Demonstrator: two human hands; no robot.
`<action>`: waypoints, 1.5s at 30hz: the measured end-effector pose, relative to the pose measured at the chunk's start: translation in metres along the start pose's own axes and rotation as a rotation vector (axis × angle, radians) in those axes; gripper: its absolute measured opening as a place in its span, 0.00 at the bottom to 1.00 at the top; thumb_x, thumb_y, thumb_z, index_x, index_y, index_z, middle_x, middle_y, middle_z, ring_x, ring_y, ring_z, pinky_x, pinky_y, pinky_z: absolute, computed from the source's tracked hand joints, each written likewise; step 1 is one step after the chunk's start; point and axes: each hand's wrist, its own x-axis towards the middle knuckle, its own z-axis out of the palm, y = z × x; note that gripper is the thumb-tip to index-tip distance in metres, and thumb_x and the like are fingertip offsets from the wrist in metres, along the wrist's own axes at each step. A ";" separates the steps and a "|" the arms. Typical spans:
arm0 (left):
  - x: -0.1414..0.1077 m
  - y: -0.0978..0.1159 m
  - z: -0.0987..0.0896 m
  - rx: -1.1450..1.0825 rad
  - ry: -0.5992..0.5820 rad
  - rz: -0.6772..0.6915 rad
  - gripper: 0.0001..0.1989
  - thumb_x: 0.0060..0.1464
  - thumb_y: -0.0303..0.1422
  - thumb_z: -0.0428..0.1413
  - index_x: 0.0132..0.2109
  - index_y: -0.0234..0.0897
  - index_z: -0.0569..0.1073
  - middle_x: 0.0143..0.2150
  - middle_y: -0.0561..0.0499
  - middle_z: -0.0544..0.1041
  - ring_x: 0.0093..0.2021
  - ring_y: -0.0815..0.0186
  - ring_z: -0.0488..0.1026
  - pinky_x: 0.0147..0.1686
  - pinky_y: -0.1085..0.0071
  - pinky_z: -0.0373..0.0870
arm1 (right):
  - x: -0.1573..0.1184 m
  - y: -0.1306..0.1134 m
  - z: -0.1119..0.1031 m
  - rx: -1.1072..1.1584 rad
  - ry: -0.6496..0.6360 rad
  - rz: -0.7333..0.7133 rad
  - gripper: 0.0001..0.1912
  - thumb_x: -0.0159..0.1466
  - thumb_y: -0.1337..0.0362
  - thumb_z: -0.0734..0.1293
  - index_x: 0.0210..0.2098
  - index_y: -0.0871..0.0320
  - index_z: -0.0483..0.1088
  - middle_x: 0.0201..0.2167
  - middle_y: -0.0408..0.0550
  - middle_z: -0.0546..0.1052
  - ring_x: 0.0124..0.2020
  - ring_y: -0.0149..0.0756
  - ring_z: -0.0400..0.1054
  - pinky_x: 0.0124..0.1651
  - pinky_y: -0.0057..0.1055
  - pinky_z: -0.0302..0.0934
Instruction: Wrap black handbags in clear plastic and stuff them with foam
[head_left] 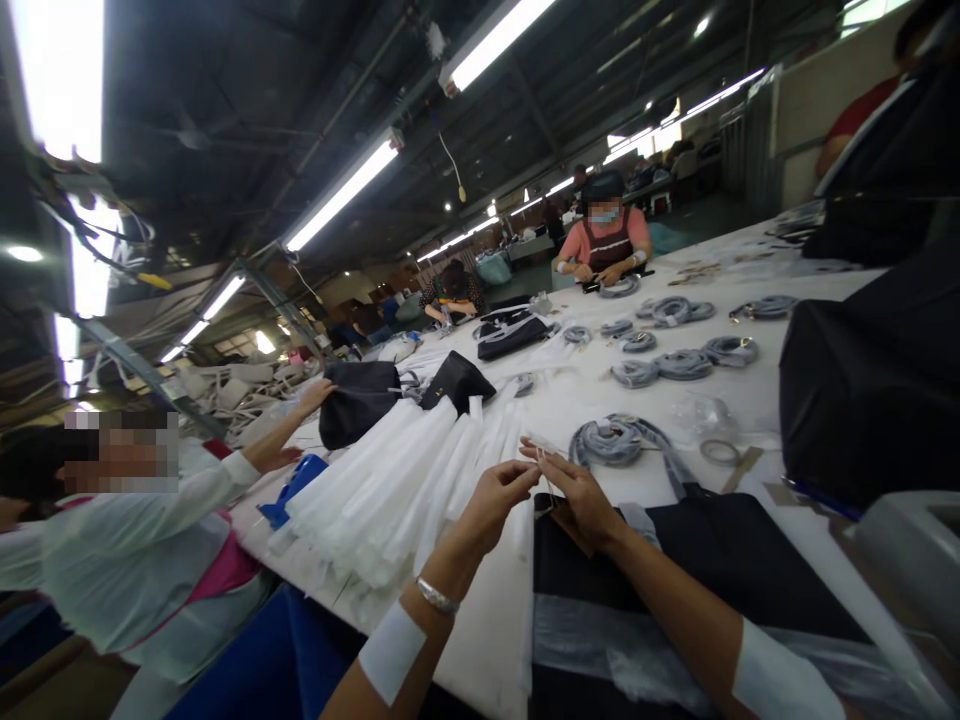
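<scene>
My left hand (501, 498) and my right hand (581, 500) meet over the near side of the table. Their fingertips pinch a thin pale string (551, 490), whose loop hangs between them. Below my right hand, a brown tag (574, 528) is partly covered by the fingers; whether the string runs through it I cannot make out. Under both lies a black bag (735, 560) with clear plastic film (675, 655) across it. A strap wrapped in grey film (611, 440) is coiled just beyond my right hand.
Long white padded rolls (375, 490) fill the table's left side, beside a blue tape dispenser (292, 490). A co-worker (150, 560) at left touches a black bag (360, 400). More coiled straps (679, 310), a tape roll (721, 453) and a large black bag (862, 400) stand right.
</scene>
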 end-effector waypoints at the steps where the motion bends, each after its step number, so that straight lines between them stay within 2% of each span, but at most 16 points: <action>1: -0.001 0.000 0.000 -0.023 0.004 0.001 0.16 0.53 0.42 0.61 0.42 0.34 0.78 0.40 0.48 0.77 0.40 0.67 0.71 0.39 0.74 0.66 | 0.000 0.000 0.000 0.025 0.008 0.011 0.22 0.64 0.47 0.64 0.50 0.52 0.75 0.61 0.47 0.69 0.65 0.44 0.56 0.69 0.46 0.42; 5: -0.005 0.001 0.002 0.064 0.037 0.087 0.16 0.52 0.38 0.62 0.46 0.37 0.78 0.44 0.47 0.79 0.42 0.64 0.73 0.40 0.73 0.68 | -0.001 -0.001 0.005 0.183 0.061 0.072 0.21 0.65 0.47 0.63 0.51 0.49 0.75 0.63 0.45 0.66 0.67 0.43 0.53 0.68 0.45 0.45; 10: -0.003 -0.001 0.011 0.199 0.072 0.167 0.12 0.51 0.38 0.63 0.39 0.34 0.80 0.38 0.46 0.80 0.40 0.62 0.75 0.40 0.70 0.70 | -0.001 -0.001 0.007 0.314 0.025 0.118 0.19 0.65 0.49 0.64 0.49 0.51 0.76 0.64 0.46 0.65 0.67 0.43 0.53 0.67 0.43 0.48; 15: -0.005 0.005 0.004 0.038 0.093 0.056 0.15 0.54 0.42 0.60 0.37 0.31 0.78 0.35 0.45 0.80 0.37 0.61 0.77 0.39 0.68 0.73 | 0.003 0.009 -0.001 0.344 0.200 0.102 0.19 0.64 0.49 0.65 0.48 0.51 0.76 0.58 0.49 0.72 0.63 0.45 0.61 0.64 0.47 0.55; 17: -0.007 0.007 -0.002 -0.017 0.111 0.051 0.16 0.55 0.43 0.60 0.37 0.32 0.76 0.36 0.44 0.80 0.39 0.62 0.77 0.42 0.66 0.73 | 0.004 0.012 -0.003 0.341 0.228 0.101 0.18 0.64 0.49 0.64 0.46 0.51 0.76 0.55 0.49 0.74 0.60 0.45 0.64 0.62 0.47 0.57; 20: -0.007 0.007 -0.009 0.007 0.126 0.097 0.15 0.58 0.43 0.57 0.40 0.33 0.75 0.41 0.43 0.80 0.42 0.62 0.77 0.42 0.68 0.73 | 0.003 0.011 -0.002 0.355 0.178 0.119 0.18 0.65 0.49 0.64 0.47 0.50 0.76 0.55 0.49 0.75 0.60 0.45 0.64 0.63 0.46 0.56; 24: -0.002 0.003 -0.005 0.256 0.146 0.171 0.15 0.56 0.40 0.59 0.48 0.37 0.76 0.47 0.45 0.78 0.41 0.64 0.75 0.37 0.71 0.71 | 0.001 0.006 0.003 0.354 0.115 0.101 0.19 0.64 0.49 0.65 0.49 0.52 0.76 0.59 0.48 0.71 0.65 0.45 0.57 0.66 0.47 0.49; 26: 0.001 0.001 0.002 0.351 0.156 0.221 0.15 0.53 0.38 0.62 0.47 0.39 0.78 0.46 0.47 0.78 0.39 0.65 0.74 0.36 0.71 0.71 | -0.001 0.002 0.005 0.382 0.086 0.133 0.20 0.63 0.50 0.66 0.50 0.51 0.75 0.61 0.46 0.69 0.65 0.47 0.57 0.65 0.47 0.50; 28: 0.004 -0.001 0.009 0.371 0.174 0.264 0.12 0.51 0.37 0.63 0.43 0.39 0.79 0.44 0.47 0.78 0.38 0.65 0.74 0.34 0.72 0.70 | -0.002 -0.002 0.006 0.424 0.049 0.179 0.20 0.63 0.50 0.66 0.51 0.50 0.75 0.62 0.45 0.67 0.63 0.48 0.59 0.63 0.47 0.54; 31: 0.007 0.000 0.014 0.320 0.206 0.313 0.09 0.54 0.38 0.61 0.37 0.38 0.81 0.42 0.46 0.78 0.42 0.61 0.74 0.35 0.71 0.70 | -0.003 -0.004 0.005 0.438 0.042 0.220 0.22 0.62 0.49 0.66 0.52 0.50 0.74 0.60 0.47 0.70 0.60 0.49 0.64 0.59 0.46 0.59; 35: 0.006 0.008 0.008 0.172 0.197 0.262 0.13 0.57 0.41 0.58 0.39 0.36 0.81 0.41 0.45 0.79 0.43 0.60 0.75 0.41 0.68 0.71 | 0.000 0.002 0.000 0.436 0.177 0.262 0.20 0.62 0.49 0.66 0.49 0.48 0.76 0.56 0.45 0.73 0.56 0.48 0.67 0.53 0.42 0.64; 39: 0.004 0.019 -0.005 -0.047 0.192 0.210 0.16 0.59 0.43 0.56 0.37 0.33 0.76 0.35 0.46 0.79 0.39 0.63 0.76 0.46 0.64 0.72 | 0.004 0.015 -0.004 0.350 0.307 0.140 0.15 0.60 0.52 0.68 0.40 0.52 0.79 0.49 0.49 0.78 0.52 0.47 0.70 0.54 0.42 0.63; 42: 0.005 0.027 -0.015 -0.112 0.227 0.243 0.15 0.59 0.44 0.56 0.36 0.34 0.72 0.29 0.51 0.75 0.34 0.66 0.75 0.42 0.66 0.73 | 0.006 0.022 -0.006 0.255 0.279 0.074 0.14 0.60 0.54 0.69 0.40 0.54 0.79 0.46 0.50 0.80 0.51 0.48 0.70 0.57 0.44 0.60; 45: 0.007 0.034 -0.022 -0.039 0.243 0.279 0.15 0.59 0.44 0.56 0.37 0.35 0.71 0.24 0.56 0.70 0.26 0.71 0.71 0.33 0.73 0.72 | 0.005 0.021 -0.007 0.221 0.276 0.038 0.15 0.60 0.55 0.69 0.43 0.54 0.78 0.48 0.51 0.79 0.54 0.48 0.68 0.61 0.46 0.56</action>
